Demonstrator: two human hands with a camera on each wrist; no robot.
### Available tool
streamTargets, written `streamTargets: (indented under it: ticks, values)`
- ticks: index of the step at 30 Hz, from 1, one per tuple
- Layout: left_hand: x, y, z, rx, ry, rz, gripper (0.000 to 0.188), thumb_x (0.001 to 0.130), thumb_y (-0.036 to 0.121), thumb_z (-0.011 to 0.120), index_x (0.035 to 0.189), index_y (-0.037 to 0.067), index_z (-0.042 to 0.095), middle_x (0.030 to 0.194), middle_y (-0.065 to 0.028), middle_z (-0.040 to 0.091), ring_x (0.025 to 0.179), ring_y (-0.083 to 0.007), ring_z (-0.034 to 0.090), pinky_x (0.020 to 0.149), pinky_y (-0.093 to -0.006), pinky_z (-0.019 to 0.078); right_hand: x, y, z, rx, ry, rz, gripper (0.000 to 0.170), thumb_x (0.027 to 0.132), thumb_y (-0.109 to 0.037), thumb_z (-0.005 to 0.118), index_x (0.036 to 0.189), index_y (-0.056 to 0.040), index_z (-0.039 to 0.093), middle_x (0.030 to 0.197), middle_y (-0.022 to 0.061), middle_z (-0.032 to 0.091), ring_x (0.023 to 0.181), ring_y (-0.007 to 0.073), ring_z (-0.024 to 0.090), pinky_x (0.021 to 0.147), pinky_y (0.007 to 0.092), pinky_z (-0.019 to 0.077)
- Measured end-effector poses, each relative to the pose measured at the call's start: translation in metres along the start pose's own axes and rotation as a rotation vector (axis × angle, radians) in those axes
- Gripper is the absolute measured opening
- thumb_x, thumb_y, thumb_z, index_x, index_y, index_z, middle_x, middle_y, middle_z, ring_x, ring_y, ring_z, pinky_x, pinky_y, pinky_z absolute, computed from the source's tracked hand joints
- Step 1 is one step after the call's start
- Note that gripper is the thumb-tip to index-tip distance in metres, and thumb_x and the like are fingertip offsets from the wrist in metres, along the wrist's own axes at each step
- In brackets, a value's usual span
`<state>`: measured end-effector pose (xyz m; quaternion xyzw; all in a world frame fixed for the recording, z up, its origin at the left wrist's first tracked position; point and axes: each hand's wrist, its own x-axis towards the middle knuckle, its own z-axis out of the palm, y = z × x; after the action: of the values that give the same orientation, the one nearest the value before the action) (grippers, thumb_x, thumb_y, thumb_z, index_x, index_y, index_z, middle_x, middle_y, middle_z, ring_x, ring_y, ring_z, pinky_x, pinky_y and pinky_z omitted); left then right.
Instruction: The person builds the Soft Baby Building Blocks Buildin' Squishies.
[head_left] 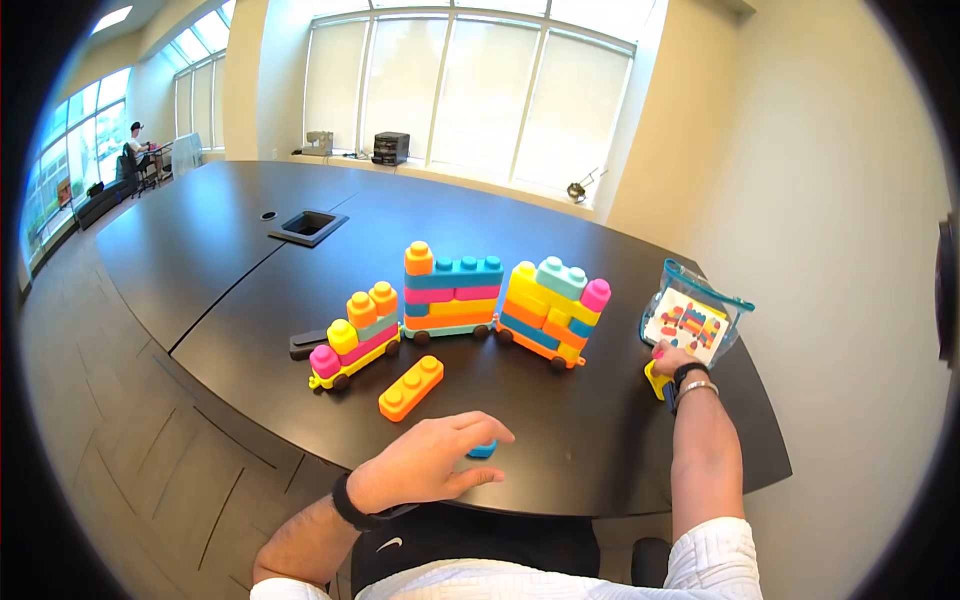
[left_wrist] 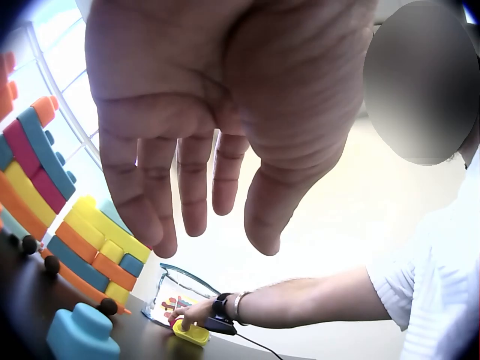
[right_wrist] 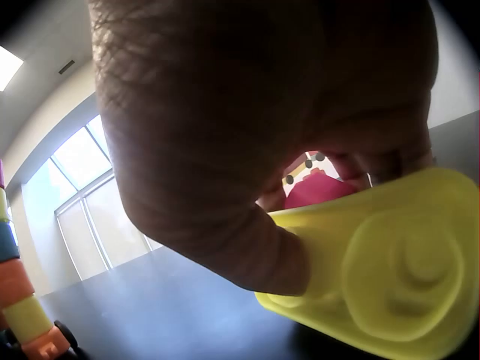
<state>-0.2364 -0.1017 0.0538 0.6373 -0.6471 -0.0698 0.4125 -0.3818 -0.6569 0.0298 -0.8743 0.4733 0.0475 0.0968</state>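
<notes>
At the table's right side the right hand (head_left: 680, 362) pinches a yellow block (head_left: 657, 381); in the right wrist view thumb and fingers are round the yellow block (right_wrist: 397, 262), with a pink piece (right_wrist: 319, 190) behind it. The left hand (head_left: 437, 455) hovers with loose, spread fingers over a small blue block (head_left: 482, 450), holding nothing; the left wrist view shows its relaxed fingers (left_wrist: 193, 180) and the blue block (left_wrist: 81, 334) below. An orange three-stud block (head_left: 411, 388) lies left of that hand. Behind stand three wheeled block cars, left (head_left: 357, 342), middle (head_left: 452, 307) and right (head_left: 551, 318).
A clear bag with teal edging (head_left: 742, 304) holding a picture card (head_left: 688, 325) stands beyond the right hand. A dark strip (head_left: 308, 345) lies behind the left car. A square table opening (head_left: 309, 227) is farther back. A seated person (head_left: 140, 150) is far left.
</notes>
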Motion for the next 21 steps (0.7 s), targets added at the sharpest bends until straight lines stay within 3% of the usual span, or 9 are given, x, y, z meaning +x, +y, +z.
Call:
streamTargets:
  ticks: [4, 6, 9, 11, 12, 13, 16, 17, 21]
  values:
    - [-0.002, 0.003, 0.000, 0.001, -0.021, 0.036, 0.046, 0.099, 0.027, 0.091, 0.135, 0.006, 0.073, 0.132, -0.0109, 0.076, 0.112, -0.0282, 0.078, 0.089, -0.0392, 0.0647, -0.017, 0.008, -0.006, 0.061, -0.027, -0.177, 0.053, 0.082, -0.019, 0.087, 0.133, -0.0164, 0.070, 0.126, 0.0132, 0.080, 0.128, 0.0328, 0.073, 0.109, 0.0415, 0.0555]
    - [-0.001, 0.004, -0.002, -0.002, -0.029, 0.065, 0.047, 0.100, 0.029, 0.090, 0.136, 0.006, 0.072, 0.132, -0.0106, 0.076, 0.113, -0.0273, 0.078, 0.089, -0.0375, 0.0650, -0.020, 0.009, -0.008, 0.149, 0.098, -0.439, 0.049, 0.083, -0.013, 0.084, 0.131, -0.0130, 0.071, 0.124, 0.0159, 0.078, 0.122, 0.0367, 0.074, 0.108, 0.0440, 0.0573]
    - [0.007, 0.015, -0.009, 0.030, -0.007, 0.131, 0.049, 0.100, 0.028, 0.090, 0.138, 0.005, 0.070, 0.137, -0.0118, 0.074, 0.117, -0.0285, 0.077, 0.092, -0.0358, 0.0650, -0.114, -0.043, -0.042, 0.232, 0.290, -0.657, 0.048, 0.086, -0.004, 0.079, 0.132, -0.0098, 0.067, 0.124, 0.0153, 0.070, 0.116, 0.0332, 0.071, 0.101, 0.0413, 0.0594]
    - [0.017, 0.028, -0.010, -0.007, 0.059, 0.130, 0.051, 0.099, 0.026, 0.091, 0.139, 0.004, 0.069, 0.140, -0.0131, 0.073, 0.120, -0.0288, 0.076, 0.094, -0.0359, 0.0648, -0.166, -0.067, -0.054, 0.443, 0.230, -0.791, 0.048, 0.087, 0.002, 0.077, 0.133, -0.0095, 0.066, 0.126, 0.0125, 0.061, 0.111, 0.0275, 0.067, 0.093, 0.0362, 0.0599]
    - [0.022, 0.035, -0.010, -0.041, 0.129, 0.130, 0.052, 0.099, 0.024, 0.092, 0.140, 0.003, 0.068, 0.144, -0.0144, 0.071, 0.123, -0.0292, 0.075, 0.096, -0.0360, 0.0645, -0.188, -0.077, -0.053, 0.505, 0.270, -0.971, 0.050, 0.087, 0.006, 0.075, 0.133, -0.0111, 0.066, 0.127, 0.0103, 0.057, 0.112, 0.0229, 0.065, 0.089, 0.0325, 0.0593]
    - [0.027, 0.040, -0.009, -0.103, 0.171, 0.154, 0.061, 0.100, 0.019, 0.090, 0.151, 0.003, 0.062, 0.155, -0.0150, 0.064, 0.131, -0.0280, 0.072, 0.103, -0.0383, 0.0631, -0.215, -0.089, -0.052, 0.522, 0.295, -1.079, 0.050, 0.086, 0.007, 0.074, 0.131, -0.0131, 0.068, 0.129, 0.0103, 0.058, 0.112, 0.0228, 0.066, 0.089, 0.0333, 0.0596]
    - [0.035, 0.034, 0.012, -0.346, 0.279, 0.141, 0.070, 0.104, 0.017, 0.086, 0.164, 0.004, 0.052, 0.161, -0.0123, 0.059, 0.138, -0.0248, 0.068, 0.109, -0.0401, 0.0614, -0.289, -0.113, -0.039, 0.533, 0.253, -1.249, 0.047, 0.079, 0.005, 0.080, 0.122, -0.0125, 0.073, 0.140, 0.0175, 0.059, 0.130, 0.0398, 0.063, 0.111, 0.0431, 0.0561]
    - [0.034, 0.031, 0.017, -0.429, 0.211, 0.118, 0.075, 0.107, 0.016, 0.083, 0.171, 0.005, 0.045, 0.165, -0.0116, 0.055, 0.141, -0.0257, 0.066, 0.112, -0.0413, 0.0599, -0.301, -0.115, -0.026, 0.572, 0.205, -1.292, 0.048, 0.079, 0.006, 0.079, 0.123, -0.0126, 0.073, 0.143, 0.0191, 0.058, 0.131, 0.0414, 0.064, 0.112, 0.0441, 0.0559]
    - [0.029, 0.030, 0.027, -0.452, 0.032, 0.161, 0.058, 0.105, 0.012, 0.085, 0.157, 0.001, 0.062, 0.162, -0.0159, 0.055, 0.147, -0.0263, 0.063, 0.116, -0.0401, 0.0615, -0.319, -0.124, 0.015, 0.685, 0.142, -1.405, 0.053, 0.080, 0.009, 0.079, 0.127, -0.0140, 0.071, 0.154, 0.0230, 0.054, 0.135, 0.0443, 0.063, 0.114, 0.0458, 0.0551]
